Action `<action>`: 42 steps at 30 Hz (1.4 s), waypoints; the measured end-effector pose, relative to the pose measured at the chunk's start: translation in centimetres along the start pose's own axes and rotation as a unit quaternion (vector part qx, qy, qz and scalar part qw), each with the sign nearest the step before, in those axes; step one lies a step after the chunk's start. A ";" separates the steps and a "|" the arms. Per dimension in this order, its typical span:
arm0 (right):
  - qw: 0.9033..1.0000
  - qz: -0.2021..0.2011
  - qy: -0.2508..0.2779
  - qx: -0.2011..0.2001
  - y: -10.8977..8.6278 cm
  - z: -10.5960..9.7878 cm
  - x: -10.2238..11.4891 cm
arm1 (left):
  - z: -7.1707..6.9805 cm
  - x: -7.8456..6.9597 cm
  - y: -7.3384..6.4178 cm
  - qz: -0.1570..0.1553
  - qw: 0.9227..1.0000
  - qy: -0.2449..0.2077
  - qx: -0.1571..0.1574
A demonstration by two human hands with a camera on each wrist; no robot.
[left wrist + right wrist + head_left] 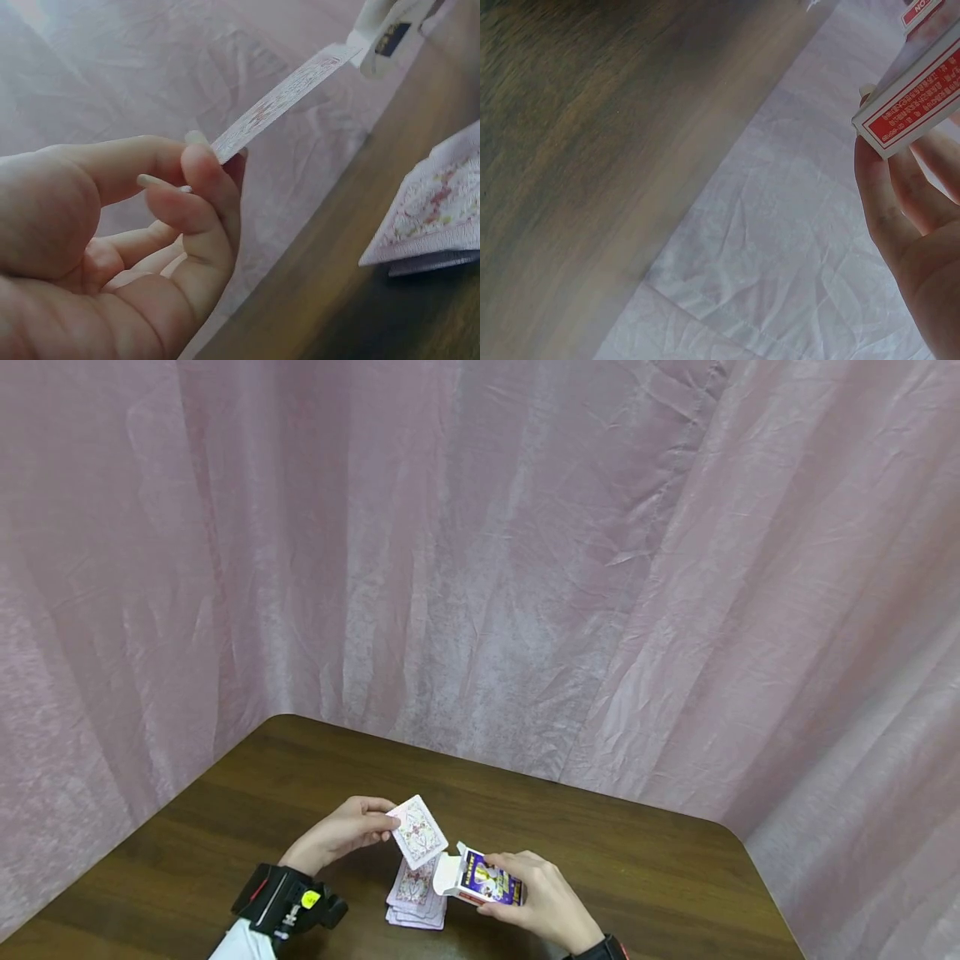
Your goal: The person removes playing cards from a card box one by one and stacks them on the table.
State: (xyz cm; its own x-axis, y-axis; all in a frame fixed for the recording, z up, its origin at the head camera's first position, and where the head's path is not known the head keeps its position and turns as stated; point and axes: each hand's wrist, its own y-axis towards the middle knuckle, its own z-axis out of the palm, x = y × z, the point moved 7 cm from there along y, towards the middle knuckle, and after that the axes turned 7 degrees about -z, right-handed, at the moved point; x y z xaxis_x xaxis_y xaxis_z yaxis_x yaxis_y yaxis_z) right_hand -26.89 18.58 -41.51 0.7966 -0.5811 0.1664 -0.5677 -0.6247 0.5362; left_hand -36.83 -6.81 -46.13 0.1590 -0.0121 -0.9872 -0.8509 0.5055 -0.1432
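Observation:
My left hand [350,832] pinches a playing card [418,832] by its corner, between thumb and fingertips, with the patterned back facing up. In the left wrist view the card [281,101] appears nearly edge-on, its far end close to the white flap of the box. A playing card box [487,878], purple and yellow on top with its white flap open, is gripped by my right hand [547,897]. The box's red-and-white side [915,101] shows in the right wrist view. Below the card, a loosely squared stack of cards [415,893] lies on the table between my hands.
The brown wooden table [637,860] has rounded far corners. Pink curtains [480,568] hang behind it and along its sides. A black wrist strap with a camera [288,897] sits on the left forearm, and another black strap [603,948] is on the right wrist.

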 end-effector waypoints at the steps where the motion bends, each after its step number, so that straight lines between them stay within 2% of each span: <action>1: 1.000 0.001 0.000 0.000 0.0 0.0 0.0 | -0.2 0.1 0.1 -0.004 1.000 -0.002 -0.008; 10: 1.000 0.003 0.005 0.004 0.0 0.1 -0.1 | -0.6 2.0 0.7 -0.051 0.996 0.028 -0.066; 16: 1.000 0.005 0.002 0.008 0.0 0.2 -0.1 | 0.1 3.3 0.9 -0.072 0.986 0.101 -0.108; 19: 1.000 0.008 0.001 0.012 0.0 0.2 -0.2 | 0.6 3.4 0.9 -0.065 0.974 0.166 -0.140; 23: 1.000 0.015 0.006 0.014 0.0 0.2 -0.3 | 1.2 3.1 0.6 -0.054 0.948 0.252 -0.186; 27: 1.000 0.015 0.008 0.014 -0.1 0.2 -0.3 | 1.8 2.5 0.3 -0.048 0.927 0.309 -0.207; 29: 1.000 0.013 0.006 0.014 -0.1 0.3 -0.3 | 2.1 1.8 0.3 -0.029 0.916 0.332 -0.223; 31: 1.000 0.010 0.005 0.013 -0.1 0.3 -0.3 | 2.7 0.8 0.2 0.004 0.909 0.345 -0.233; 32: 1.000 0.010 0.005 0.013 -0.1 0.4 -0.3 | 3.1 0.3 0.3 0.028 0.910 0.342 -0.230; 34: 1.000 0.007 0.006 0.013 -0.2 0.4 -0.2 | 4.3 -0.7 0.4 0.074 0.925 0.317 -0.194; 36: 1.000 0.006 0.007 0.013 -0.2 0.4 -0.2 | 5.9 -1.4 0.5 0.106 0.944 0.284 -0.131; 38: 1.000 0.005 0.009 0.013 -0.1 0.4 -0.1 | 7.5 -1.5 0.5 0.115 0.957 0.257 -0.067; 39: 1.000 0.004 0.010 0.012 -0.1 0.4 -0.1 | 8.2 -1.5 0.4 0.112 0.961 0.249 -0.044; 40: 1.000 0.003 0.009 0.011 -0.1 0.4 0.0 | 8.7 -1.4 0.3 0.108 0.961 0.251 -0.032; 42: 1.000 0.000 0.009 0.008 0.0 0.3 0.1 | 9.4 -1.1 0.2 0.098 0.960 0.262 -0.029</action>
State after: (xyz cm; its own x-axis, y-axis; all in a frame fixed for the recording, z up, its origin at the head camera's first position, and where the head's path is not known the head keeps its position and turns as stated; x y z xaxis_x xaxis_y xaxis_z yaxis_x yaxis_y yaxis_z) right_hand -26.86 18.36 -41.78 0.8006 -0.5710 0.1817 -0.5705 -0.6337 0.5225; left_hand -32.45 1.38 -44.43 -0.2683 -0.3619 -0.8928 -0.8676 0.4936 0.0607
